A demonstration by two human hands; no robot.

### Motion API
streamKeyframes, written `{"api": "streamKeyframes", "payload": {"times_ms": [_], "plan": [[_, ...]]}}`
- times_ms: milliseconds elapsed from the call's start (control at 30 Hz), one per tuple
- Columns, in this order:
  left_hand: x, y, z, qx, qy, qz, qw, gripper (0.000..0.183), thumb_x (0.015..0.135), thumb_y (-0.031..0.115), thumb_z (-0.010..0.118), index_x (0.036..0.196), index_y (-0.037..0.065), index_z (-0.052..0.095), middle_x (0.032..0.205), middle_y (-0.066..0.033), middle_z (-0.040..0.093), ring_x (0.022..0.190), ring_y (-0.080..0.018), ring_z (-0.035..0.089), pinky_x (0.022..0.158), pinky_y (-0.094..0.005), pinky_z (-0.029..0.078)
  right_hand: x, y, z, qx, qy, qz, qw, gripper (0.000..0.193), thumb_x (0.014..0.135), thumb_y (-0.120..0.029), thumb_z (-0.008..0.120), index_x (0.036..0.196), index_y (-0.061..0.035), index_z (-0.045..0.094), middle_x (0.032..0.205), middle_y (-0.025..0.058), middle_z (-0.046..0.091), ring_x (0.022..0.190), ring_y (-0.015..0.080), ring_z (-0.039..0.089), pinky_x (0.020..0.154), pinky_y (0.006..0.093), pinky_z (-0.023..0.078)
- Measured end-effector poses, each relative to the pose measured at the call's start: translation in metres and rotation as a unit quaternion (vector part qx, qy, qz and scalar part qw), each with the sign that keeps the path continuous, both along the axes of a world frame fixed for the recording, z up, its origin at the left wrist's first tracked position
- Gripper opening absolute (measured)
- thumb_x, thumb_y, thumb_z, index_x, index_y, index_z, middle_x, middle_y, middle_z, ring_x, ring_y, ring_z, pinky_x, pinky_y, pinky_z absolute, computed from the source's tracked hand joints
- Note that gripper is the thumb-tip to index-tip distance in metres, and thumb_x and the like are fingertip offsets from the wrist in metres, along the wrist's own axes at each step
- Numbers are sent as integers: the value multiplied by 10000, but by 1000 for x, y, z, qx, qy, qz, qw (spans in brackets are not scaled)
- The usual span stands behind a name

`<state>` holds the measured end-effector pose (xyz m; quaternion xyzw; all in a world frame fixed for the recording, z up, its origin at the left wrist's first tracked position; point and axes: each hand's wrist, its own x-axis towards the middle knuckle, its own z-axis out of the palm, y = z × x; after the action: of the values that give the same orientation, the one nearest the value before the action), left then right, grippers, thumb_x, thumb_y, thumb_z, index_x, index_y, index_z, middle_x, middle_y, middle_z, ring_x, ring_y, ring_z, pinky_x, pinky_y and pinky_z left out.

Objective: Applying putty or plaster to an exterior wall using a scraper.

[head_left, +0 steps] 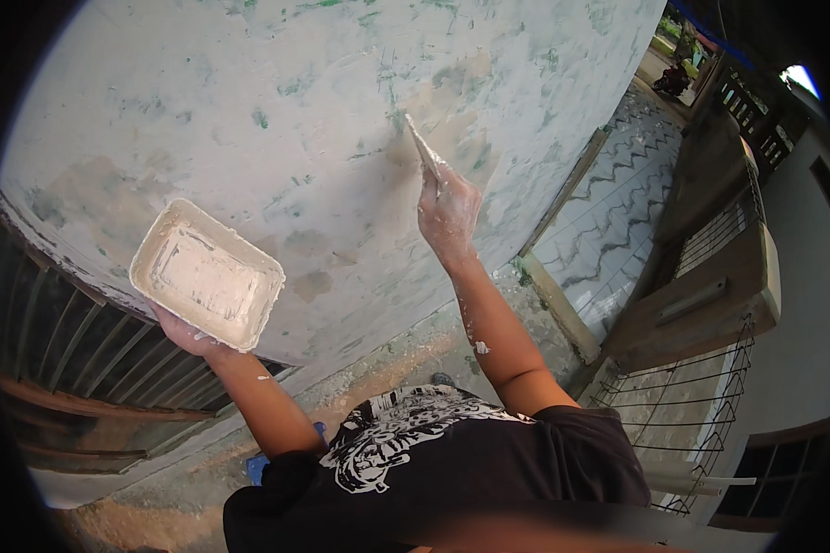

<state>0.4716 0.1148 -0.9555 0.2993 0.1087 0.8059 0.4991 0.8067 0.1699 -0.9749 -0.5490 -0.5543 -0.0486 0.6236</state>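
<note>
The wall (286, 101) is matt and chalky, its pale skim uneven, with beige patches and rough green paint flecks. The rectangular tub (261, 300) looks like plastic, its rim and inner sides crusted with dull, creamy paste. The same coating cakes the thin blade (423, 150), hiding whatever lies beneath, and leaves a powdery film on the right hand (450, 205). The shirt (489, 470) is soft, dark, matt cloth with a pale print. The ground (378, 369) is coarse and concrete-like; the patterned tiles (609, 203) look smooth with a slight sheen. The grid (678, 401) appears to be thin metal wire.
</note>
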Motion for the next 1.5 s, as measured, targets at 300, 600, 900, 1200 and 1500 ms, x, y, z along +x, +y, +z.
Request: {"api": "streamKeyframes", "payload": {"times_ms": [300,600,900,1200,1500], "plan": [[-29,-8,-17,66,-32,-89,993,620,1032,493,272,1467,63,376,1500,-153,401,1320,-378,455,1088,-554,380,18,50,-29,-88,31,-172,981,318,868,-94,584,1171,-39,664,799,231,657,740,412,642,685,484,480],[-25,7,-6,60,4,-81,995,642,1028,515,252,1471,64,368,1488,-164,412,1315,-387,458,1088,-562,379,-64,-11,-17,15,-34,60,998,253,879,-38,630,1121,-73,696,895,198,687,763,378,667,655,396,520],[-39,-11,-2,-26,-24,22,999,634,1034,529,268,1480,89,367,1523,-132,379,1338,-353,443,1109,-546,357,-59,41,3,-1,-43,-103,994,585,679,-12,592,1259,-81,629,824,181,660,722,369,653,637,453,504],[-40,-9,7,-24,-27,48,998,663,1031,544,231,1496,82,330,1548,-139,333,1372,-350,401,1136,-529,323,-90,-17,-18,-38,-64,45,996,155,879,-88,611,988,-58,717,754,187,655,685,386,642,602,425,502],[-81,-43,-10,-15,-46,21,999,655,1034,543,227,1492,87,338,1537,-134,353,1356,-363,423,1119,-545,350,3,33,37,-58,71,-170,981,216,939,-218,588,921,-23,681,738,246,623,733,443,615,659,499,447]]}}
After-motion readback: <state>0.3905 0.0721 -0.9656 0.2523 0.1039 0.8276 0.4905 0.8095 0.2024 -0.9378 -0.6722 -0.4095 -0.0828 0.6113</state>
